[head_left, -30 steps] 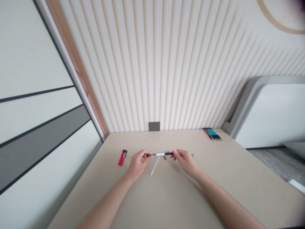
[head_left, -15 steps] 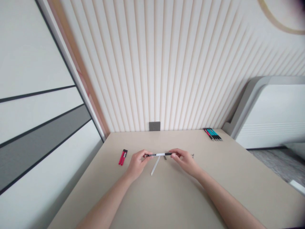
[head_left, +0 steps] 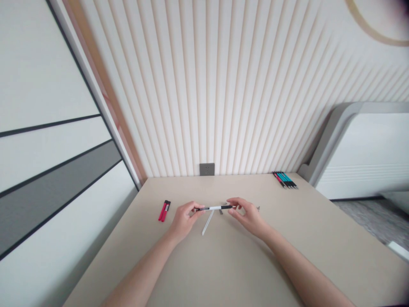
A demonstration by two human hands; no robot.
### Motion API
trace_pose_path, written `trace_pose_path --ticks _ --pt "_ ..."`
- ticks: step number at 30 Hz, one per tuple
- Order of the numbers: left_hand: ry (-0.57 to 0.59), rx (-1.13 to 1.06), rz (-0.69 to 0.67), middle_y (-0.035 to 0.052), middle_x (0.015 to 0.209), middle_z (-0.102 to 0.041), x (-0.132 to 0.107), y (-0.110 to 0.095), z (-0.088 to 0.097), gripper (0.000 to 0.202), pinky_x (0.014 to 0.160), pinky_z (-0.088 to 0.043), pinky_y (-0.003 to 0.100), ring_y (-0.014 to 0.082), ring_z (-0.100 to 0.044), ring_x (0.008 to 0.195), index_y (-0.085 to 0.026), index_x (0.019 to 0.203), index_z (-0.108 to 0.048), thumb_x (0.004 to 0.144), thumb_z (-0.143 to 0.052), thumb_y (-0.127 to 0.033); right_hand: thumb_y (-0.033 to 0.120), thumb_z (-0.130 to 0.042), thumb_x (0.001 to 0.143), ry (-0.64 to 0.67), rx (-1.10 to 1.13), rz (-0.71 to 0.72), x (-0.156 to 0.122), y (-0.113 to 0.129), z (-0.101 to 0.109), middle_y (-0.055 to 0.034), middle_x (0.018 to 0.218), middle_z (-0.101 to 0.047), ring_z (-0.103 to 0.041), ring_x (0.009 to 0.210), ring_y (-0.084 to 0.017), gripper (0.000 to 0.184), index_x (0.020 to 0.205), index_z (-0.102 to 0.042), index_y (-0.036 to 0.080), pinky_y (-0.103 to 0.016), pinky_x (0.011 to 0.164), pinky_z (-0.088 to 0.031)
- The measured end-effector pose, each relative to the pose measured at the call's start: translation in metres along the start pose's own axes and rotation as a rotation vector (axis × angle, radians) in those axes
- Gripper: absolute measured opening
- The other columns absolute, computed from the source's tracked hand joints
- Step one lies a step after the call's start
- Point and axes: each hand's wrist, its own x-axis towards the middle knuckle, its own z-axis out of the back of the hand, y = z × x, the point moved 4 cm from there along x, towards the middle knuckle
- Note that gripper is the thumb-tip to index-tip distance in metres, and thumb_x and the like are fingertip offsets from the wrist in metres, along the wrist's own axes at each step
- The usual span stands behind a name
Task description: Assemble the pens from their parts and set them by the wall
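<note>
A pen (head_left: 215, 208) with a white barrel and black ends is held level above the table, its pointed tip to the right. My left hand (head_left: 183, 219) pinches its black left end between thumb and fingers. Around the tip, the thumb and forefinger of my right hand (head_left: 247, 216) are parted, one below and one above the pen; whether another finger touches it I cannot tell. Beneath the pen lie thin white sticks (head_left: 208, 222), like refills or tubes, and a small dark piece (head_left: 221, 212). Another small metallic piece (head_left: 258, 208) is partly hidden behind my right hand.
Two red barrels with black ends (head_left: 164, 211) lie left of my hands on the beige table (head_left: 220, 268). Several blue and red pens (head_left: 285, 180) are lined up at the back right. A socket (head_left: 207, 169) sits on the ribbed wall; a white cabinet (head_left: 57, 179) borders the left.
My right thumb and forefinger have parted from the pen's black grip, so its tip now shows between them. My left hand keeps its hold on the pen.
</note>
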Motion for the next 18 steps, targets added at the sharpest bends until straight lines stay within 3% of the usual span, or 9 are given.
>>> trace_pose_path --ticks 2,5,9,11,15,18 --pt "-0.003 0.008 -0.003 0.0039 0.084 -0.074 0.0 0.0 0.001 0.015 0.072 -0.05 0.028 0.0182 -0.066 0.076 -0.02 0.088 -0.07 0.084 -0.065 -0.033 0.042 -0.06 0.085 0.004 0.002 0.053 0.0 0.003 0.001 -0.0054 0.099 -0.07 -0.062 0.087 -0.021 0.03 0.108 -0.066 0.023 -0.033 0.081 -0.046" --pt "0.008 0.006 -0.013 0.0041 0.085 -0.074 0.0 0.0 0.001 0.015 0.072 -0.05 0.028 0.0188 -0.067 0.078 -0.02 0.088 -0.07 0.085 -0.064 -0.033 0.039 -0.053 0.09 0.002 -0.039 0.041 0.0 0.003 -0.001 -0.0054 0.088 -0.071 -0.062 0.083 -0.021 0.023 0.091 -0.069 0.022 -0.032 0.078 -0.045" --pt "0.052 0.01 -0.02 0.006 0.088 -0.074 0.0 -0.001 -0.001 0.017 0.074 -0.051 0.029 0.0201 -0.067 0.081 -0.02 0.089 -0.07 0.086 -0.062 -0.035 0.039 -0.039 0.097 0.077 -0.115 -0.02 -0.002 -0.001 -0.008 -0.0021 0.061 -0.064 -0.057 0.059 -0.017 0.044 0.066 -0.065 0.021 -0.027 0.061 -0.04" --pt "0.047 0.002 -0.02 0.0062 0.088 -0.074 0.0 0.0 -0.001 0.017 0.075 -0.051 0.03 0.0201 -0.067 0.081 -0.02 0.088 -0.07 0.086 -0.062 -0.035 0.04 -0.038 0.098 0.099 -0.115 -0.03 -0.002 -0.001 -0.009 -0.0021 0.063 -0.064 -0.056 0.058 -0.017 0.044 0.07 -0.066 0.021 -0.026 0.058 -0.038" --pt "0.018 -0.009 -0.028 0.0046 0.088 -0.074 0.001 0.005 0.001 0.013 0.075 -0.051 0.029 0.019 -0.067 0.08 -0.021 0.087 -0.069 0.086 -0.063 -0.033 0.041 -0.049 0.093 0.089 -0.122 0.065 -0.001 0.007 -0.005 -0.0056 0.081 -0.069 -0.06 0.078 -0.02 0.029 0.087 -0.069 0.021 -0.028 0.07 -0.042" --pt "0.041 0.003 -0.062 0.0044 0.089 -0.074 0.001 0.007 0.0 0.012 0.077 -0.051 0.028 0.019 -0.067 0.083 -0.022 0.09 -0.07 0.087 -0.062 -0.03 0.041 -0.045 0.095 0.157 -0.108 0.102 -0.004 0.009 -0.007 -0.0036 0.071 -0.065 -0.058 0.07 -0.018 0.037 0.074 -0.068 0.021 -0.027 0.069 -0.041"
